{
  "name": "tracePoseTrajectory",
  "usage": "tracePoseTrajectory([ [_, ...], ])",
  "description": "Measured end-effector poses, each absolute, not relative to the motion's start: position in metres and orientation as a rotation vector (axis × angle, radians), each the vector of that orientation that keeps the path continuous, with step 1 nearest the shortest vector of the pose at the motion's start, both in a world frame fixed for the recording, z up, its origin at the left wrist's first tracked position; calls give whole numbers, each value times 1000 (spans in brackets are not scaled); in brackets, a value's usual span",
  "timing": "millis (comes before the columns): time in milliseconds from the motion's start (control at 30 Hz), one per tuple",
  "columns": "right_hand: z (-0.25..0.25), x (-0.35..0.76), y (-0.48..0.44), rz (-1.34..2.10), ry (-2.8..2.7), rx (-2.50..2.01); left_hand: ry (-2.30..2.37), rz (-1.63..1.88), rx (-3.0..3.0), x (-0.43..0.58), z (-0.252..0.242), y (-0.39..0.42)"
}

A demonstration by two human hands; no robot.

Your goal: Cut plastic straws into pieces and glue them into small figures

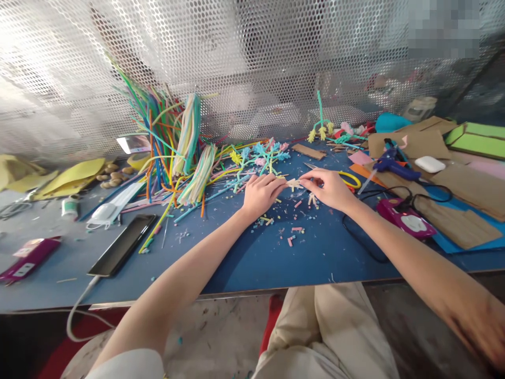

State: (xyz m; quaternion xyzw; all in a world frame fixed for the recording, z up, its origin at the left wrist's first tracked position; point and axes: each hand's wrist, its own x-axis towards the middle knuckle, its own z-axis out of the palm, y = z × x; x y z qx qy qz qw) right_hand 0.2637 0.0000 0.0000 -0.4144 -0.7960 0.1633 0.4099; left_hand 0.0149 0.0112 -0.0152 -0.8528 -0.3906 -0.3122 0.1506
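Note:
Both of my hands are close together above the blue table (pixel 252 263). My left hand (pixel 263 195) is closed, its fingertips pinching one end of a small cream pipe-cleaner piece (pixel 293 183) with short branches. The other end is pinched between the thumb and finger of my right hand (pixel 328 187). Behind the right hand lie scissors (pixel 351 180) with yellow handles, partly covered by it. Another small cream branched piece (pixel 312 199) rests just below the right fingers. Pink, yellow and blue cut bits (pixel 296 229) are scattered in front of the hands.
Pipe-cleaner bundles (pixel 193 142) stand at the back left, with finished flower stems (pixel 272 152) beside them. A phone (pixel 123 245) on a cable lies left. A blue glue gun (pixel 394 166), a magenta power strip (pixel 406 217) with black cord and cardboard (pixel 469 189) lie right. Perforated metal (pixel 252 63) rises behind.

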Motion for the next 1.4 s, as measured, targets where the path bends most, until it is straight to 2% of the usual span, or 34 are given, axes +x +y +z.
tracePoseTrajectory([
  [967, 2, 263, 1, 240, -2050, -908, -1096, -904, -2470, 16, -19, 12],
  [1400, 2, 265, -3, 413, -1974, -1020, -1147, -916, -2456, 16, -15, 9],
])
